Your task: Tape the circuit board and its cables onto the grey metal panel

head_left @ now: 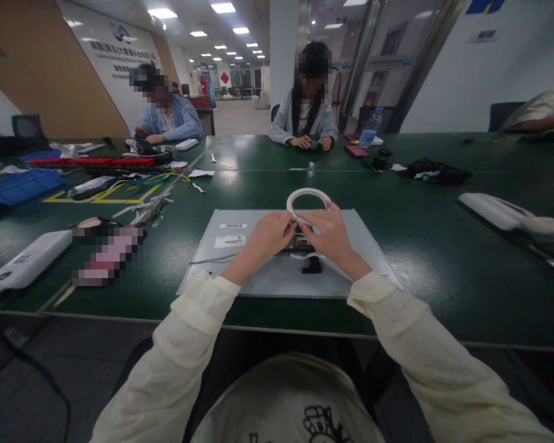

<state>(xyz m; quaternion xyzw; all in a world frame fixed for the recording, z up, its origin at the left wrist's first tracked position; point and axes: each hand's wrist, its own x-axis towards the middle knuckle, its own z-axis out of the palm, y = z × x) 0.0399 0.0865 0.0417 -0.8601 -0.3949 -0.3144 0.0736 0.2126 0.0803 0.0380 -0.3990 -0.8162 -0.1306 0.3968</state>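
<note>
A grey metal panel (268,280) lies flat on the green table (425,264) in front of me, with white labels near its left side. My left hand (268,235) and my right hand (329,232) meet over its middle, fingers curled. Both pinch a white roll of tape (307,198) that stands up at the panel's far edge. Under my fingers sits a small circuit board (300,242), partly hidden. A black part (312,265) lies just below my right hand. A thin cable (210,260) runs off the panel's left side.
A white device (25,259) and a blurred pink object (106,255) lie to my left, with loose wires (159,179) and a blue tray (21,186) beyond. Another white device (503,212) lies at right. Two people sit across the table, working; a water bottle (370,128) stands near them.
</note>
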